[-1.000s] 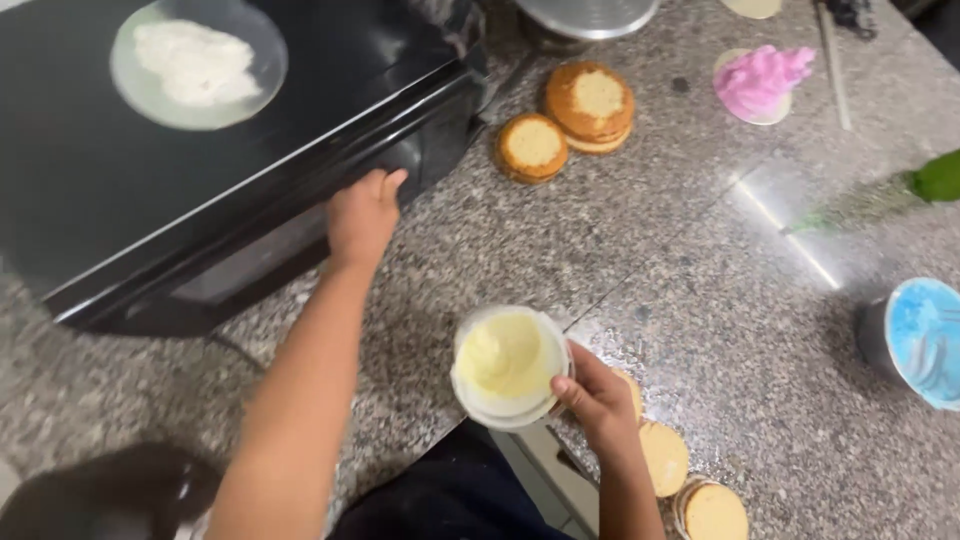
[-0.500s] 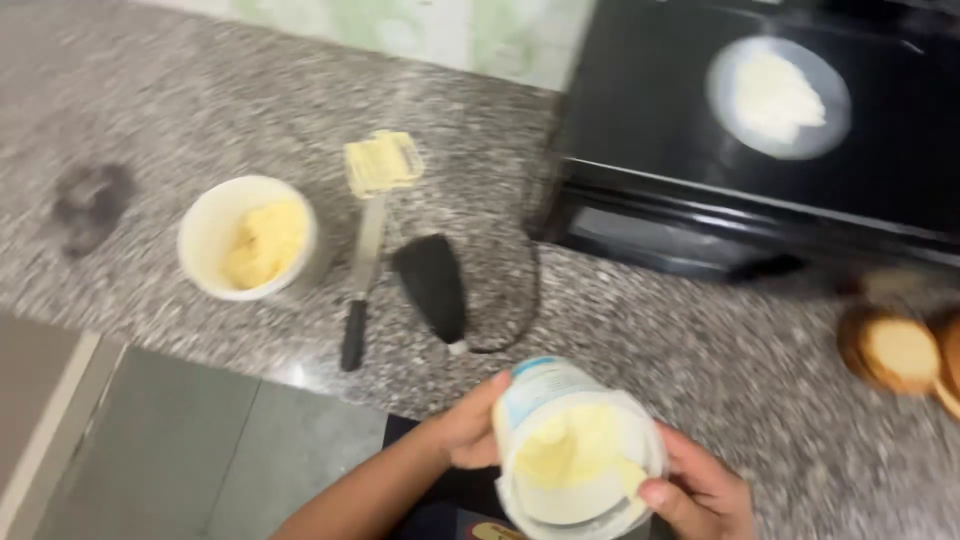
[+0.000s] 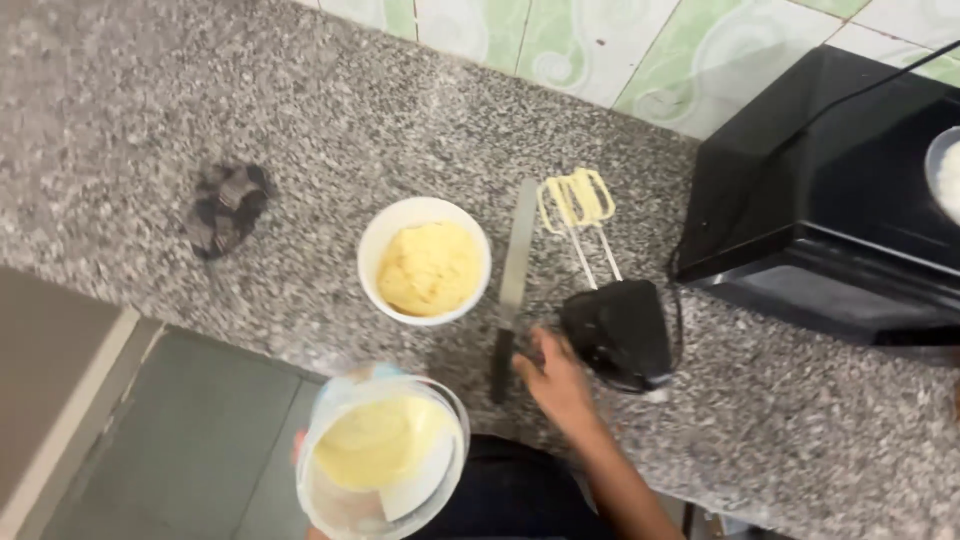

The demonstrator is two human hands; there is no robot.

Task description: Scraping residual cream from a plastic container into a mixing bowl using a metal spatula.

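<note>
Right hand [image 3: 553, 378] reaches out over the speckled granite desk [image 3: 330, 130], fingers loosely curled and spread, tips touching the dark handle of the long flat spatula [image 3: 510, 285], not yet closed on it. The spatula lies lengthwise, blade pointing toward the tiled wall [image 3: 600, 40], handle toward the person. Just right of the hand sits a black hand mixer [image 3: 620, 330], lying on its side, with cream-coated beaters [image 3: 577, 200] pointing at the wall, close beside the spatula blade.

Left hand is mostly hidden under a clear plastic tub [image 3: 382, 455] of pale yellow cream, held off the desk edge, low in view; only fingertips show at the tub's left rim, so it grips the tub from beneath.

White bowl [image 3: 424, 260] with thicker yellow cream stands on the desk, just left of the spatula. Dark crumpled cloth [image 3: 227, 207] lies well apart to the left. Black oven [image 3: 840, 200] at right, against the wall, a plate edge on its top.
</note>
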